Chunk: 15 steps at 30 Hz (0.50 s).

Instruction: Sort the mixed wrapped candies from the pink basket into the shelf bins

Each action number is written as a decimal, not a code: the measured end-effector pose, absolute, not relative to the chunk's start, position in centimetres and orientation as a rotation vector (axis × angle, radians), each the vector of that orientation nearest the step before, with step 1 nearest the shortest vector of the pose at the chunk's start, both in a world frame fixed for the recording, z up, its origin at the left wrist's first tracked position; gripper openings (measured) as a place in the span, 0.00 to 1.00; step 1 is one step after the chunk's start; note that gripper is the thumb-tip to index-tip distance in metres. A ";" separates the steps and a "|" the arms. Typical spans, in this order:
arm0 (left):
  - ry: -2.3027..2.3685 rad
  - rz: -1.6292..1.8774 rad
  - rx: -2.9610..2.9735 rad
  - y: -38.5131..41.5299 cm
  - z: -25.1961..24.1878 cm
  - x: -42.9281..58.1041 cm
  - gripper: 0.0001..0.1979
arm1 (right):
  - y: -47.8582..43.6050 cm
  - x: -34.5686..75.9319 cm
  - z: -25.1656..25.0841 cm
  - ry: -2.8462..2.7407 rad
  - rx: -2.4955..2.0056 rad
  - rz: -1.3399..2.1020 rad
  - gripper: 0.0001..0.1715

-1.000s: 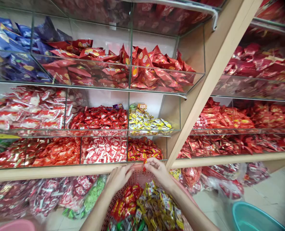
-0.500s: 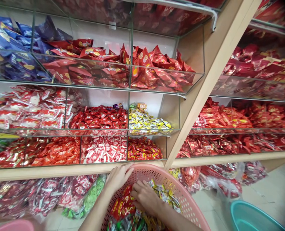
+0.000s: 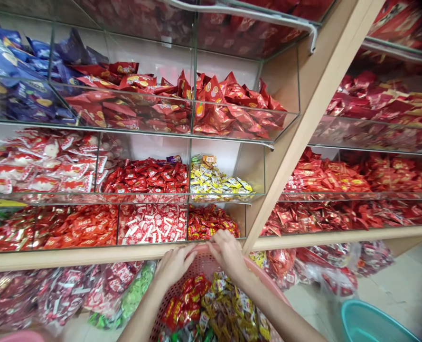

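Note:
A pink perforated plastic basket [image 3: 267, 280] is in front of me, right below the wooden shelf edge. Inside lie red-wrapped candies [image 3: 187, 301], yellow-and-white candies [image 3: 232, 304] and some green-wrapped ones [image 3: 185, 332]. My left hand [image 3: 175, 263] is closed over the far left rim, thumb toward the inside. On the far rim, just to the right of it, my right hand [image 3: 227, 251] has its fingers hooked over the edge. The undersides of both grips are hidden. Just beyond the right fingertips is a compartment of red-and-yellow candies [image 3: 211, 223].
Glass-fronted shelves hold heaps of wrapped candy, including yellow-and-white pieces [image 3: 218, 183] and blue packets [image 3: 22, 71]. A slanting wooden upright [image 3: 303, 137] divides two shelf units. Bagged candy [image 3: 68, 289] lies under the ledge. A teal tub [image 3: 374, 318] stands at lower right.
My right hand has moved up and forward from the candies inside the basket to its far rim. More of the yellow-and-white candies now shows. My left hand has stayed on the rim.

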State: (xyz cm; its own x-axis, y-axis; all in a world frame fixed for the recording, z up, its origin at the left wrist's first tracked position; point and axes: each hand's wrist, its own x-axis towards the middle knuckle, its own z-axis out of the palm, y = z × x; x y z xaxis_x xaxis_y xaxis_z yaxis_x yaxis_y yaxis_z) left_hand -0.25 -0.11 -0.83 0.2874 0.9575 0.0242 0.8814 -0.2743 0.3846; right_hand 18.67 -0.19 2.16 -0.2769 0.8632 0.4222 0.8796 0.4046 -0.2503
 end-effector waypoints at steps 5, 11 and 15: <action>1.677 0.377 2.250 -0.3 -0.7 -0.3 0.23 | 2.8 18.2 3.7 -2.055 -1.880 -0.093 0.19; 1.656 0.401 2.275 -0.3 -0.7 -0.4 0.23 | 4.2 16.8 3.6 -2.092 -2.107 -0.022 0.24; 1.650 0.396 2.277 -0.3 -0.6 -0.4 0.23 | 4.5 16.6 3.0 -2.092 -2.122 -0.045 0.21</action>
